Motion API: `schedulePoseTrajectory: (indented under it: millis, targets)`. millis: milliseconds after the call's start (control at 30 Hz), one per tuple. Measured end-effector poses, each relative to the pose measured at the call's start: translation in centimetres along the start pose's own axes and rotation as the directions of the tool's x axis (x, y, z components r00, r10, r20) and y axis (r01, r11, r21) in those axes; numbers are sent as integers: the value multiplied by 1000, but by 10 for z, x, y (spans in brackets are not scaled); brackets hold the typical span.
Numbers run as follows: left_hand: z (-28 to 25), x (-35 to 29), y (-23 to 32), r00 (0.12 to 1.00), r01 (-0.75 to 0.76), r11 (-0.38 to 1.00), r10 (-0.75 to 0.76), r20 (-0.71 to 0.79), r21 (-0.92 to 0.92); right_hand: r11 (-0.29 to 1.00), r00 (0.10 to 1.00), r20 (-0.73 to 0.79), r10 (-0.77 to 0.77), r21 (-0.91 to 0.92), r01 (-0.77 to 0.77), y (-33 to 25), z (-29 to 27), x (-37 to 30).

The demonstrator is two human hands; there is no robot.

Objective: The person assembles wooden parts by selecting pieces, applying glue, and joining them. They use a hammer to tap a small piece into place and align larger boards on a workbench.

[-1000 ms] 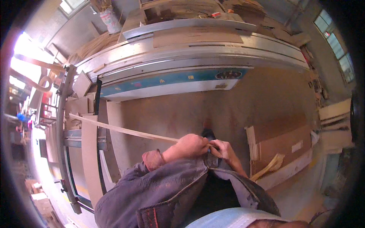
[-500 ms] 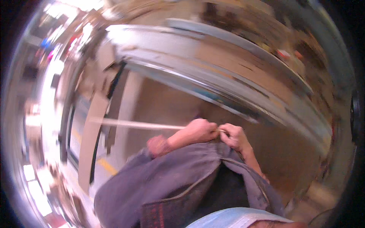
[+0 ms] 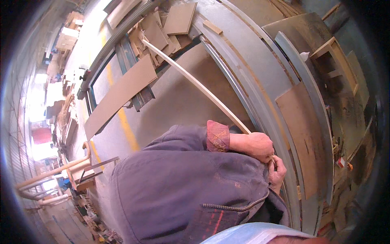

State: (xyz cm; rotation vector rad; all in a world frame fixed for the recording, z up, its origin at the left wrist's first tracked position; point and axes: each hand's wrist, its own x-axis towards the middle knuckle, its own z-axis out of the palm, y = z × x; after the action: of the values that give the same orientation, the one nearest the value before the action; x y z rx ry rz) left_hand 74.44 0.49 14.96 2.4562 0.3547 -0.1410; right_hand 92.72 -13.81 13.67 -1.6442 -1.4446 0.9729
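A long, thin, pale wooden strip (image 3: 199, 85) slants from the cut boards at the upper left down to my hands. My left hand (image 3: 260, 145) is closed around it near its lower end. Just below, my right hand (image 3: 277, 174) pinches the short end that comes out past the left fist. Both hands are close together in front of my body, beside the edge of a long grey machine table (image 3: 260, 57). The sleeve of my dark jacket and its turned-up reddish cuff (image 3: 218, 136) cover the left forearm. My right forearm is mostly hidden by the jacket.
A long brown board (image 3: 122, 97) lies across a metal support on the left, with cut panels (image 3: 180, 18) beyond it. Another brown panel (image 3: 302, 138) rests on the machine table. A wooden frame (image 3: 335, 61) stands at the right. A tubular cart (image 3: 53, 183) is at the lower left.
My view and body have turned, so the strip now slopes up to the left instead of lying nearly level. Both hands keep hold of it and appear farther right, closer to the machine table.
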Motion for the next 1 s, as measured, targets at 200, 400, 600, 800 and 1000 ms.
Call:
schedulePoseTrajectory:
  millis: [200, 400, 600, 800, 1000]
  targets:
    - [-21, 18, -10, 990, -106, 980, 88, 110, 168, 999, 999, 35, -21, -26, 22, -6, -15, 33]
    - [-32, 32, 15, 996, 24, 970, -44, -76, -242, 998, 988, -146, -51, 25, 55, -3, -28, 3]
    - [-22, 61, 53, 998, -45, 989, 50, 29, -142, 996, 937, -346, -56, 44, 76, 4, -40, -44]
    - [15, 119, 122, 997, -41, 986, 52, 60, -163, 997, 937, -342, -72, -12, 73, 51, -95, -107]
    - [51, 170, 213, 992, 31, 991, -14, 127, -129, 996, 935, -355, -8, 80, 39, 89, -164, -187]
